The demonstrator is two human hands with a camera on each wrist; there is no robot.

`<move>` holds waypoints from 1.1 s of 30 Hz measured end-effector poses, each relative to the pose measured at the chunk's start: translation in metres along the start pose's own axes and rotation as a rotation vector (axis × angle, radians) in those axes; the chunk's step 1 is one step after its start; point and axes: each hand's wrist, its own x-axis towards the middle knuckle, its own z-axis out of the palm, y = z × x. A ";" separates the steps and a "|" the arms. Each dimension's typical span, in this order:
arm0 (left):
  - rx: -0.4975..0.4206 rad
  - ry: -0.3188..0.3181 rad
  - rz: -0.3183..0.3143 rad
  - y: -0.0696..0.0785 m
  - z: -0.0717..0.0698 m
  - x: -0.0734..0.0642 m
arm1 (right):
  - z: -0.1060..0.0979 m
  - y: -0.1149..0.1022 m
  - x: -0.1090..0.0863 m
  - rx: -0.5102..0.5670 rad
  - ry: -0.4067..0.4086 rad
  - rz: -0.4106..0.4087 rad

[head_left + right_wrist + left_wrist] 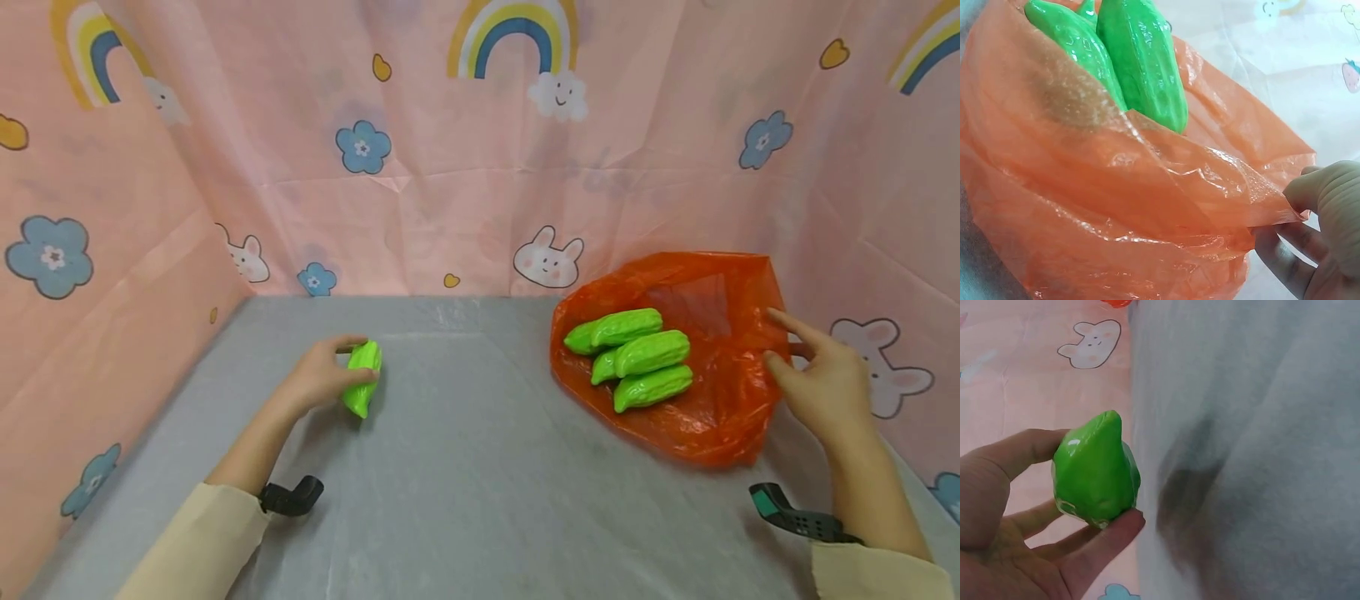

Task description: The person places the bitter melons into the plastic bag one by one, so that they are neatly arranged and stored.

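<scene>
My left hand holds a bright green toy bitter melon just above the grey surface, on the left side of the head view. In the left wrist view, the thumb and fingers grip the melon around its sides, its pointed tip facing the camera. On the right, an orange-red plastic bag has several green bitter melons lying in its mouth. My right hand pinches the bag's edge; in the right wrist view, thumb and fingers hold the thin plastic and two melons show plainly.
A grey cloth-covered table extends between the two hands. Pink patterned sheeting walls in the back and both sides. Each wrist wears a dark camera mount, seen as the left mount and the right mount.
</scene>
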 end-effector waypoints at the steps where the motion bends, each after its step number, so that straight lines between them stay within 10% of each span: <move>1: -0.005 -0.001 0.020 0.002 0.000 0.001 | 0.000 0.001 0.000 0.005 0.000 0.001; 33: -0.222 -0.018 0.299 0.117 0.004 0.057 | 0.003 -0.002 -0.002 0.010 -0.012 -0.066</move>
